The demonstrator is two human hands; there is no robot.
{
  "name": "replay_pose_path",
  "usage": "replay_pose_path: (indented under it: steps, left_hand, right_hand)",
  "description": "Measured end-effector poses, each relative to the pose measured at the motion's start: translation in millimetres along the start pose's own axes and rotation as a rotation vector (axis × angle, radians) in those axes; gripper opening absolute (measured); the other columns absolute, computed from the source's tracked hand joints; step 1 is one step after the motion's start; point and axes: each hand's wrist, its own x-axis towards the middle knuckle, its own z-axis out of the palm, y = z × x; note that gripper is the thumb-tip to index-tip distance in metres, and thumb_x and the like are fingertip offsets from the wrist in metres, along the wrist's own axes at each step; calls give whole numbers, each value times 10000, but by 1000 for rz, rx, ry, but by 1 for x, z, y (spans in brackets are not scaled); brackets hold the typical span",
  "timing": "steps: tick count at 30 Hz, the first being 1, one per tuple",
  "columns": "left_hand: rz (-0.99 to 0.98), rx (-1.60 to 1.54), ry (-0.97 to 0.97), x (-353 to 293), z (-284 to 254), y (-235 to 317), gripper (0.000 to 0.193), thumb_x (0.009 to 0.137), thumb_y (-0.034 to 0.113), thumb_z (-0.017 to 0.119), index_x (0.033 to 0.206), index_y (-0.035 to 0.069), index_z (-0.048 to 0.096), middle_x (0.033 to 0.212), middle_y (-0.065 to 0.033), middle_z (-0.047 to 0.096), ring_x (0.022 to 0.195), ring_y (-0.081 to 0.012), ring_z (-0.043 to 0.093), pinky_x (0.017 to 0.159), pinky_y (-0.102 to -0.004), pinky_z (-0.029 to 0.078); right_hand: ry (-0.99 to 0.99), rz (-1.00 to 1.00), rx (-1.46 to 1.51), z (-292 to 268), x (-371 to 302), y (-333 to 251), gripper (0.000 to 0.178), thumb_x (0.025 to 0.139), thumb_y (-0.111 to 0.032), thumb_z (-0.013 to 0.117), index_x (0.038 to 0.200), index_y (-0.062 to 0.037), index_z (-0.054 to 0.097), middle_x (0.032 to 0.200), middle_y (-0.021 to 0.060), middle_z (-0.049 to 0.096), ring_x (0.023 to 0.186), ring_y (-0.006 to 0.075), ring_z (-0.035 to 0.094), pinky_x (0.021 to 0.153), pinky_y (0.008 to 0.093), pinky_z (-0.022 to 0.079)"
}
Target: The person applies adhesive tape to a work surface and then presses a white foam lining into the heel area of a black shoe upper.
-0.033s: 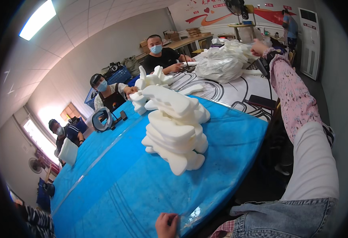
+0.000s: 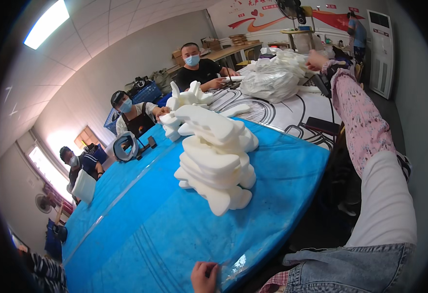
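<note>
At the near edge of the blue-covered table, my left hand (image 2: 205,277) rests with its fingers curled in and nothing visible in them. My right arm, in a pink flowered sleeve cover, stretches far out to the right. My right hand (image 2: 316,60) is at the edge of a heap of white foam pieces (image 2: 294,61), partly in a clear plastic bag (image 2: 270,84). It is too small to tell whether its fingers grip one. In front of me stands an uneven stack of curved white foam pieces (image 2: 214,158). A smaller foam pile (image 2: 189,97) lies behind it.
The table's blue cover (image 2: 141,219) reaches a white patterned section, where a dark phone-like slab (image 2: 323,125) lies. A head strap device (image 2: 125,148) sits at the left edge. Masked people sit along the far side; one person's hand (image 2: 162,112) touches the smaller pile.
My right hand and its cuff have shifted very slightly at the foam heap. My left hand and the stack stay where they were.
</note>
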Motion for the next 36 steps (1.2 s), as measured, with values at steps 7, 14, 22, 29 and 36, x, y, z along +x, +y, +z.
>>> replay_pose_path:
  steps: [7, 14, 22, 29, 36]
  left_hand:
    - [-223, 9, -43, -18, -9, 2, 173, 834, 147, 673, 958, 30, 639, 931, -143, 613, 808, -301, 573, 708, -374, 460]
    - [13, 43, 13, 38, -28, 6, 134, 811, 95, 680, 923, 33, 639, 746, -120, 625, 666, -235, 580, 621, -328, 460]
    - [-135, 82, -20, 46, -43, 16, 167, 798, 38, 687, 951, 33, 619, 714, -46, 611, 632, -103, 552, 578, -267, 445]
    - [-43, 100, -15, 39, -37, 11, 181, 786, 39, 699, 948, 48, 620, 708, -42, 599, 633, -108, 550, 565, -257, 442]
    - [-72, 22, -56, 27, -32, 16, 148, 823, 66, 662, 963, 31, 625, 753, -63, 636, 674, -135, 602, 602, -276, 476]
  right_hand:
    - [-777, -163, -175, 144, -153, -46, 289, 881, -319, 590, 1005, -65, 651, 789, 47, 618, 677, 120, 610, 565, 264, 510]
    - [-1298, -1073, -164, 247, -437, -10, 288, 910, -182, 543, 1168, -53, 545, 903, 112, 611, 762, 276, 611, 640, 356, 497]
    - [-959, -1157, -321, 287, -500, 27, 477, 788, -105, 578, 1243, 14, 495, 770, 105, 608, 586, 278, 610, 511, 369, 468]
    - [-847, -1224, -276, 303, -505, 42, 498, 800, -128, 576, 1277, -24, 476, 761, 82, 570, 617, 266, 603, 512, 370, 473]
    - [-841, -1196, -231, 297, -508, 27, 285, 778, -110, 580, 1043, -13, 543, 777, 125, 615, 674, 312, 633, 553, 417, 488]
